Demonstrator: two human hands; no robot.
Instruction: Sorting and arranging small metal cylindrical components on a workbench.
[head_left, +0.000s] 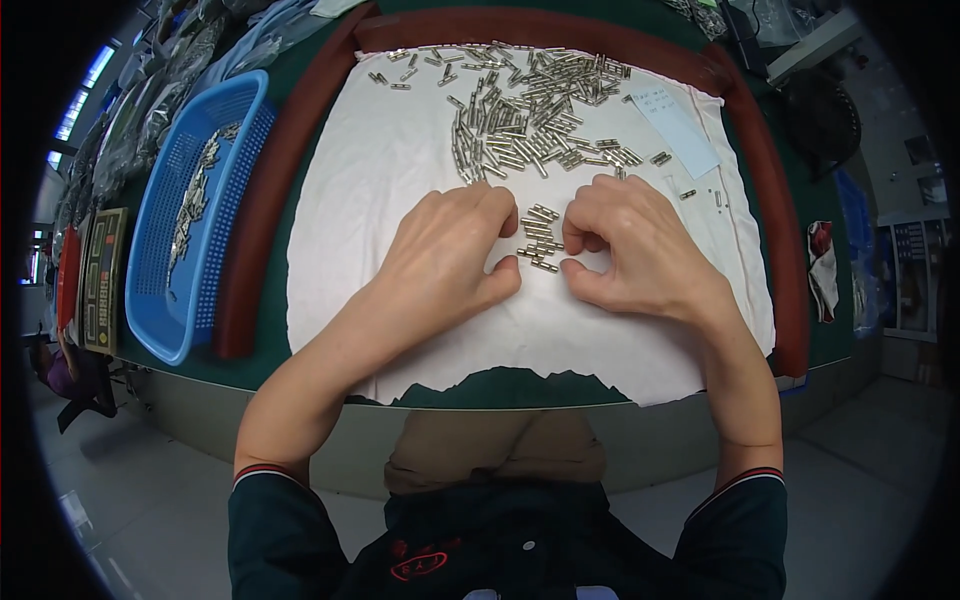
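Observation:
A small group of short silvery metal cylinders (540,236) lies roughly lined up on the white cloth (420,345). My left hand (445,240) rests on the cloth just left of that group, its fingers curled and the thumb apart from them. On the other side is my right hand (640,245), also curled, with a gap between thumb and forefinger beside the cylinders. I see nothing held in either hand. Beyond my hands spreads a large loose pile of similar metal cylinders (525,125), lying in many directions.
A dark red padded border (540,32) frames the cloth at the back and both sides. At left stands a blue plastic basket (150,270) with more metal pieces inside. A pale blue paper slip (678,130) and a few stray pieces lie at the right. Plastic-wrapped bundles (185,75) sit far left.

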